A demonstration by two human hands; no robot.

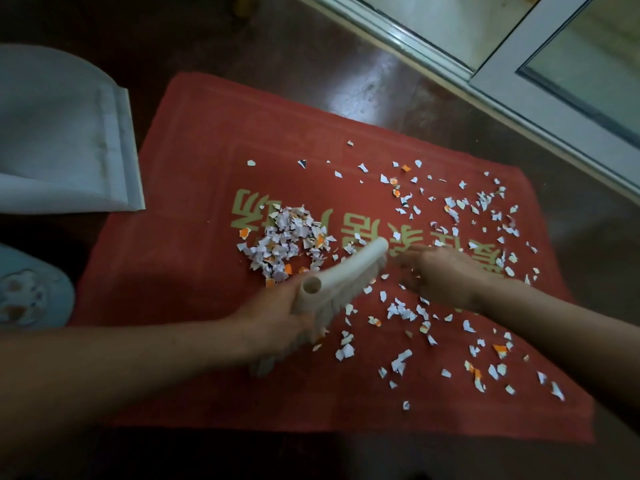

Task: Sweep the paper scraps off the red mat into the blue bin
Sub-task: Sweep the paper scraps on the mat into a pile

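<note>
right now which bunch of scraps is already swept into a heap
The dense pile just beyond the white brush held by the left hand. The scraps around the right hand lie thinly scattered over the red mat.

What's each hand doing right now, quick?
Left hand: holding the white brush, fingers curled round its near end.
Right hand: open, holding nothing, blurred, low over the red mat.
</note>
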